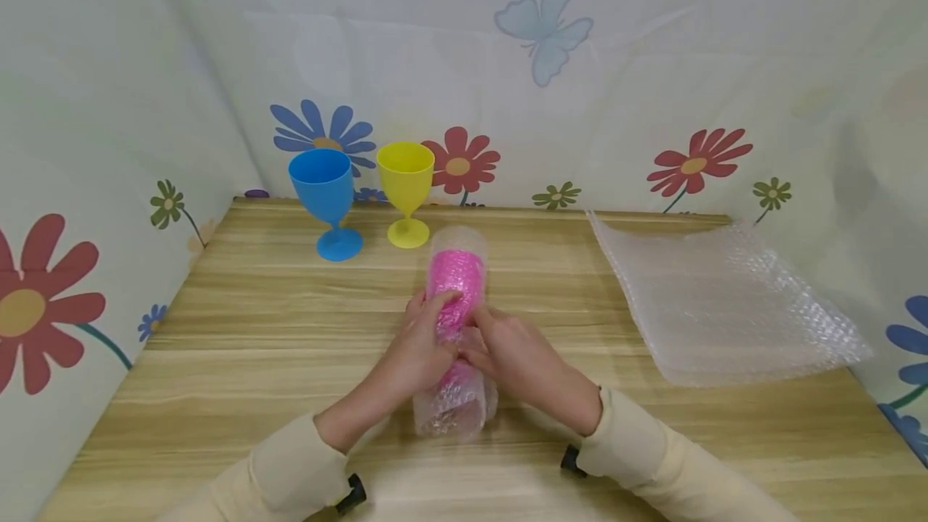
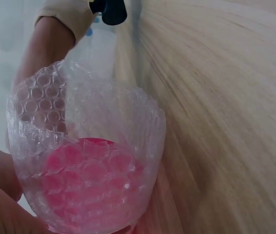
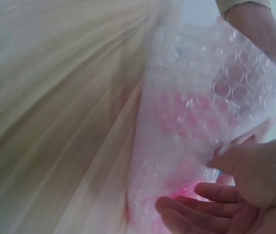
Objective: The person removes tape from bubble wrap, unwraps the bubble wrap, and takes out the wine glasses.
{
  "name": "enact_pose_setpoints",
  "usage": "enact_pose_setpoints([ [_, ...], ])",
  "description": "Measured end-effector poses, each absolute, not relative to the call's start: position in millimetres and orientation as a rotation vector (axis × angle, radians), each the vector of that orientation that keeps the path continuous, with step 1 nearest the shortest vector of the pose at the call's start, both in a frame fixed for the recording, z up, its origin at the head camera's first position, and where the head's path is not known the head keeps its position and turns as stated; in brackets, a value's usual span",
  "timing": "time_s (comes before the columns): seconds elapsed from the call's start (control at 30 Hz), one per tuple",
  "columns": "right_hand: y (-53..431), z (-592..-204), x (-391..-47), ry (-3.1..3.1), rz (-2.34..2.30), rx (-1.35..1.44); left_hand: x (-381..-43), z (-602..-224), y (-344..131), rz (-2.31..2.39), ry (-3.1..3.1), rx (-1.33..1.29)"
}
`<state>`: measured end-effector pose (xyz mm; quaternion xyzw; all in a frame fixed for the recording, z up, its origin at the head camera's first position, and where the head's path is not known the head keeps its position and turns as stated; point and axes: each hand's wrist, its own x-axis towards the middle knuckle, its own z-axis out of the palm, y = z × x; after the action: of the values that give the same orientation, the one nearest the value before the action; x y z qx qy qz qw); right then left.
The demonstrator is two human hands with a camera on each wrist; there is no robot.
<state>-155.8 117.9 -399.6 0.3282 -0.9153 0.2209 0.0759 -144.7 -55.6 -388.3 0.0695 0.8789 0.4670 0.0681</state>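
The wood-grain table (image 1: pixel 239 321) has a bubble-wrap sheet (image 1: pixel 718 304) at three o'clock. At centre, the wrapped pink bundle (image 1: pixel 451 329) seems light, soft-skinned, best held mid-length; the left hand (image 1: pixel 423 347) grips it, the right hand (image 1: pixel 513 353) touches it, whether pinching I can't tell.

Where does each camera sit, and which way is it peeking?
Head: worn on the head, peeking forward and down at the pink bundle; both sleeves, the left grip and right grip show.
Left wrist: worn there, facing the bundle; left fingers and right arm show.
Right wrist: worn there, facing the bundle too; right fingers and left arm show.
Both wrist views share the bundle's bubble wrap and the wooden table.
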Motion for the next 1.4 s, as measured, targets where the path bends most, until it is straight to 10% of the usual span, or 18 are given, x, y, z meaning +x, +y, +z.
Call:
enact_pose_setpoints([
  [1.4,128,-394,-159,-2.63,1.392,0.747,-162,-386,-56,1.028,3.023,0.398],
])
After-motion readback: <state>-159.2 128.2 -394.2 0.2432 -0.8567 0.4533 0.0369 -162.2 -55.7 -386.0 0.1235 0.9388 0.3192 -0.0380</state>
